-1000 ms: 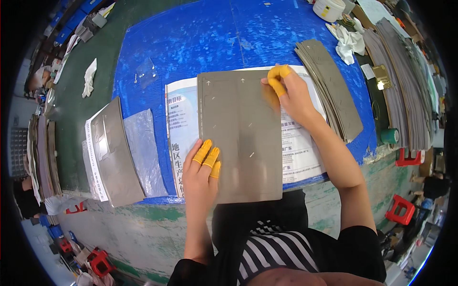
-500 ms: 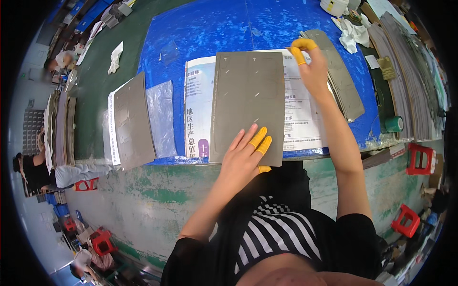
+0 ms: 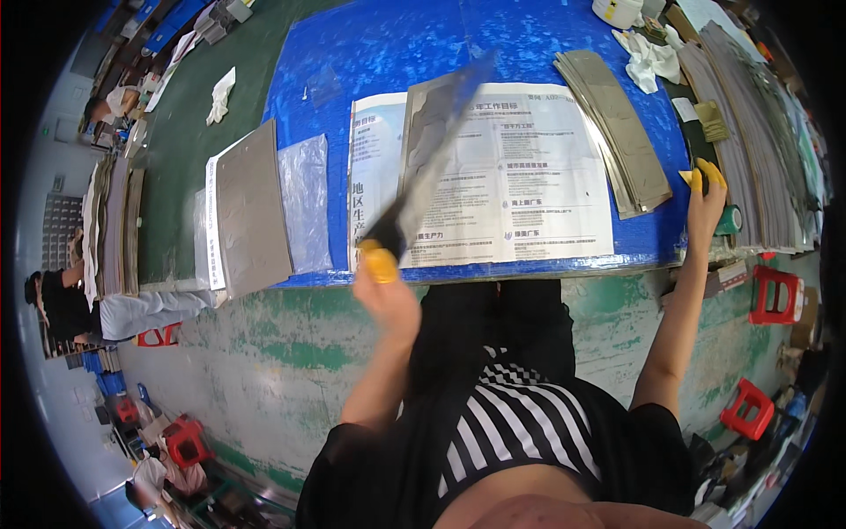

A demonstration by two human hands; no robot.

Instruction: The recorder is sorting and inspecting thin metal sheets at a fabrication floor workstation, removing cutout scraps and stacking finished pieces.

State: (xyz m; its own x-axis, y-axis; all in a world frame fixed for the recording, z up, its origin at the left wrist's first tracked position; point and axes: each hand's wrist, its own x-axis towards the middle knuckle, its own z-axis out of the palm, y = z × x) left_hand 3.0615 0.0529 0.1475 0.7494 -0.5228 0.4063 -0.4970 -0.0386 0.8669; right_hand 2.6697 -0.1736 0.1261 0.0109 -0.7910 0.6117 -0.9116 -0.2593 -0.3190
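Note:
My left hand (image 3: 385,295), with yellow finger covers, grips the near end of a thin grey sheet (image 3: 432,110). The sheet stands tilted almost edge-on over a spread newspaper (image 3: 555,189), its edge smeared by motion. Out to the right, my right hand (image 3: 706,198) also wears yellow finger covers. Its fingers are pinched together beside a green tape roll (image 3: 730,220); a small pale tip shows at them, too small to name. A stack of grey sheets (image 3: 612,132) lies slanted to the right of the newspaper.
Another grey sheet (image 3: 251,212) lies at the left beside a clear plastic sheet (image 3: 305,203). Tall piles of grey sheets (image 3: 758,132) line the right edge. White cloths (image 3: 648,60) and a white tub (image 3: 617,11) sit at the far right. Red stools (image 3: 775,294) stand on the floor.
The grey sheet has gone from lying flat on the newspaper to tilted up, lifted by my left hand, which moved left. My right hand has moved right and nearer, away from the slanted stack.

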